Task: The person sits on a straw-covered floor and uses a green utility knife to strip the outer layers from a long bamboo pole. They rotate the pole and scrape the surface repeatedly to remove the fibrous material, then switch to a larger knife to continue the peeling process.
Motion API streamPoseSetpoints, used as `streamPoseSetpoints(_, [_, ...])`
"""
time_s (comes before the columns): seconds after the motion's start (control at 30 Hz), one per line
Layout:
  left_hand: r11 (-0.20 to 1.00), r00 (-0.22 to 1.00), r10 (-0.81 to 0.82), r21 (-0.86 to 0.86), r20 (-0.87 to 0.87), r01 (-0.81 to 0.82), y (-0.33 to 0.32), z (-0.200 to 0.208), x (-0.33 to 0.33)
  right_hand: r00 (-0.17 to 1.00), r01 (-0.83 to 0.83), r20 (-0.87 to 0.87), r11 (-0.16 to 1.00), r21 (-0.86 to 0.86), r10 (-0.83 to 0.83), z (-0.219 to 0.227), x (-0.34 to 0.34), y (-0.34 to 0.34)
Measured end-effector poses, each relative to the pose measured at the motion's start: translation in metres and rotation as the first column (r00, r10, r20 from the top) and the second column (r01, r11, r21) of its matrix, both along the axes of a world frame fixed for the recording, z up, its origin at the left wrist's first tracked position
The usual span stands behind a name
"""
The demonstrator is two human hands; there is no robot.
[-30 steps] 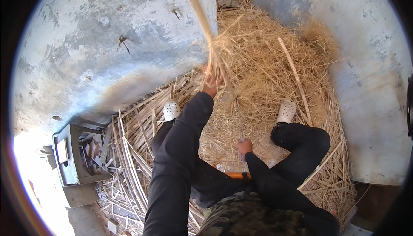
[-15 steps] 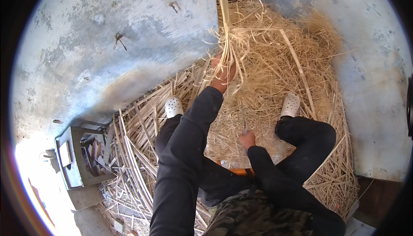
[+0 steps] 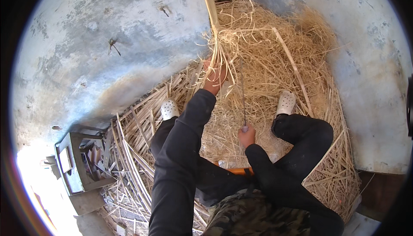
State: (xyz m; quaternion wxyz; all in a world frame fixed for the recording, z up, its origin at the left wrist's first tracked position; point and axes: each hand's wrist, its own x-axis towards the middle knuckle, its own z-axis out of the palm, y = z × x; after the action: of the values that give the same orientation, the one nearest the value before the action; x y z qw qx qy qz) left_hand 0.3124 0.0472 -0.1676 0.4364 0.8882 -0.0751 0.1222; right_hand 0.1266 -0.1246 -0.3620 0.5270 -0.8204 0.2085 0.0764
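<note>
Half the left hand (image 3: 215, 79) behind shavings (image 3: 219, 54), grip unclear; right hand (image 3: 247, 138) clamped round handle (image 3: 245, 129).

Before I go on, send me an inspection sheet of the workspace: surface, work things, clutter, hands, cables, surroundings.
Surface: covered in shavings, heaped toward the far end.
Work things: pale strip, near end frayed into curls; long thin tool.
Clutter: loose strip on the shavings; stick pile at left.
Hands: left hand at the frayed end, fingers partly hidden; right hand grips the tool's near end.
Cables: none certain; thin strand at lower right, kind unclear.
Surroundings: stained left wall and right wall; wooden box at left.
</note>
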Motion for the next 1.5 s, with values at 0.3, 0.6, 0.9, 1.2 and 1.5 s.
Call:
streamPoseSetpoints(0.3, [0.999, 1.000, 0.015, -0.043, 0.008, -0.015, -0.006, 0.006, 0.016, 0.914, 0.198, -0.399, 0.943, 0.268, -0.078, -0.059, -0.032, -0.007])
streamPoseSetpoints(0.6, [0.912, 0.971, 0.222, -0.371, 0.086, -0.176, -0.002, 0.009, 0.036, 0.977, 0.126, -0.211, 0.882, 0.454, -0.031, 0.075, 0.017, 0.003])
streamPoseSetpoints(0.9, [0.849, 0.975, 0.218, -0.499, 0.030, -0.175, -0.004, 0.042, 0.038, 0.992, 0.022, -0.116, 0.835, 0.550, 0.051, 0.116, 0.011, 0.010])
streamPoseSetpoints(1.2, [0.929, 0.957, 0.286, -0.257, 0.046, -0.265, -0.013, 0.008, 0.023, 0.974, 0.006, -0.204, 0.879, 0.476, 0.103, 0.097, 0.010, 0.018])
streamPoseSetpoints(1.5, [0.885, 0.994, 0.089, -0.462, 0.069, -0.047, -0.011, 0.071, 0.028, 0.984, 0.073, -0.176, 0.872, 0.484, 0.015, 0.108, 0.015, 0.022])
